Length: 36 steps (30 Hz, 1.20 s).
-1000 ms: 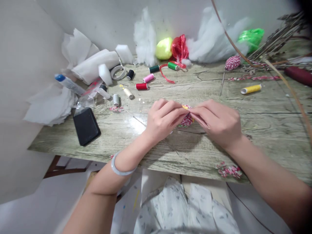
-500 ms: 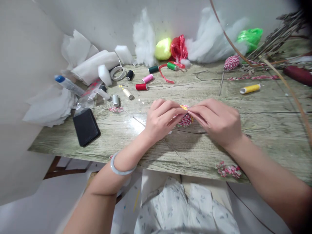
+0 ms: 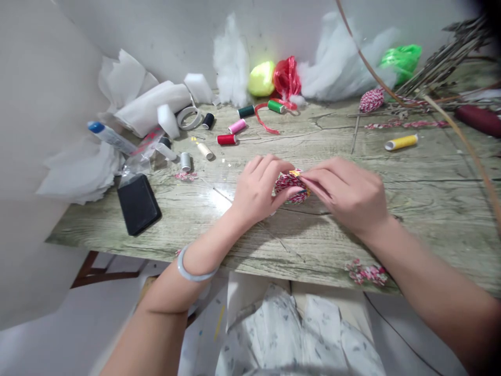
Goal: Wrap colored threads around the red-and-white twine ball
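A red-and-white yarn-wrapped oval piece is between the thumb and index finger of my left hand, just above the table. Small yellow bits sit on the upper right of this piece. At its right end, my right hand has thumb and fingertips pressed together in a pinch; what lies between them is too small to make out. A second red-and-white oval, on a thin stick, rests farther back on the right.
Thread spools, among them a red one and a yellow one, lie on the wooden table. White stuffing lines the wall. A black phone-like slab lies left; yarn scraps are near the front edge.
My left fingers have spread apart, lifting from the right fingertips, so more of the yarn-wrapped piece shows. My right hand stays pinched in almost the same place.
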Motion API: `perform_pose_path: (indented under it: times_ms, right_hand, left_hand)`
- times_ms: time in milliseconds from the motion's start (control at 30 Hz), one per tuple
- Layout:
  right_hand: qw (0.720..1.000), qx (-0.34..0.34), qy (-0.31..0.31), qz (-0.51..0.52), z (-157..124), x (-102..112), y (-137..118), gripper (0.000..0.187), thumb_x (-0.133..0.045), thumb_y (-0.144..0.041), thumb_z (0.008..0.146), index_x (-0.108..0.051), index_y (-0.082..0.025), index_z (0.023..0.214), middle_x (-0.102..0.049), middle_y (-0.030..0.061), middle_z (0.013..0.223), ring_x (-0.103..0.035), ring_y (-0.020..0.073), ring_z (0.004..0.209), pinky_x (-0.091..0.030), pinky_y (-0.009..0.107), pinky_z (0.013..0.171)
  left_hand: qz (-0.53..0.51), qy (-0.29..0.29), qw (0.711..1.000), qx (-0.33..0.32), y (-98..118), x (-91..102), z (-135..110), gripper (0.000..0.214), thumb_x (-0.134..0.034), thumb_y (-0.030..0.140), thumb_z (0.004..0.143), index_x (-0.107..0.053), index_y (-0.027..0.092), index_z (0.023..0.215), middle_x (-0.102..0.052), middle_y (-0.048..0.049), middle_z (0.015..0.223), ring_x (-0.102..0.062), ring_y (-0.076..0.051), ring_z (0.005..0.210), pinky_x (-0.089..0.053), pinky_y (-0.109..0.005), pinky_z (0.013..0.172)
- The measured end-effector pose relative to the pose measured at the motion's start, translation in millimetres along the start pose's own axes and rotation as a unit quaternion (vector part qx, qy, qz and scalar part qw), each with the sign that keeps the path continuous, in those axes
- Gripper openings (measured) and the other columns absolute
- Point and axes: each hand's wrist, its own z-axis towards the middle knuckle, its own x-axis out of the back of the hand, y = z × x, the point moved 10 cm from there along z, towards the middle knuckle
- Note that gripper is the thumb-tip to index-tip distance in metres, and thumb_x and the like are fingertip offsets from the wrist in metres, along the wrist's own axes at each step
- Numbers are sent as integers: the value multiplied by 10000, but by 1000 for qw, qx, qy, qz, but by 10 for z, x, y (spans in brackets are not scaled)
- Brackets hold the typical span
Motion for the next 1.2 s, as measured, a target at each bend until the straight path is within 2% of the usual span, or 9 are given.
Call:
perform_pose_path:
  times_ms: [133,267,400,667,833,1000,1200]
  right_hand:
    - [1000,5,2,-2,-1,5,-17,96,-587,-189,932,-682,-180,924,-730,48,879,-641,153,753,-443,286,660]
    - [1000,6,-7,9,2,-9,-32,110,-578,-193,937,-688,-189,937,-739,52,897,-656,164,769,-442,294,663]
    - [1000,16,-7,9,18,9,-69,95,-593,-188,926,-687,-192,928,-747,41,880,-662,164,750,-441,299,645]
    - [1000,14,-21,18,8,-22,-68,122,-574,-177,930,-685,-210,892,-741,29,867,-650,156,754,-417,304,651]
    - [1000,18,-16,7,3,-31,-55,114,-581,-187,930,-692,-207,913,-739,28,864,-644,153,759,-417,293,656]
    - [1000,7,-18,24,-1,-25,-19,125,-575,-221,943,-699,-216,935,-742,29,887,-649,154,784,-440,281,687]
    - [999,-9,-3,47,-3,8,23,87,-617,-215,919,-701,-214,942,-754,33,891,-674,164,774,-469,283,681]
  left_hand:
    - [36,10,999,-37,81,2,-8,261,-597,415,931,-576,190,1062,-694,-54,916,-604,-182,808,-444,-322,727]
    - [1,52,997,-49,96,76,-23,126,-634,299,921,-599,210,1004,-695,-22,903,-588,-143,776,-436,-297,725]
    - [-32,55,997,-41,86,91,-12,20,-635,238,920,-618,227,917,-693,0,870,-577,-126,754,-431,-291,717]
    - [-61,33,998,1,40,44,21,138,-556,186,959,-590,203,827,-699,-8,846,-586,-126,761,-417,-310,743]
    - [-115,41,992,-23,114,75,41,151,-571,154,950,-569,190,803,-692,11,801,-621,-108,782,-412,-302,777]
    - [-155,30,987,-9,139,91,48,157,-578,194,953,-581,197,796,-697,8,796,-633,-116,763,-422,-318,784]
    - [-191,56,980,-12,109,167,54,155,-596,245,947,-585,201,799,-680,7,780,-630,-119,764,-431,-323,792]
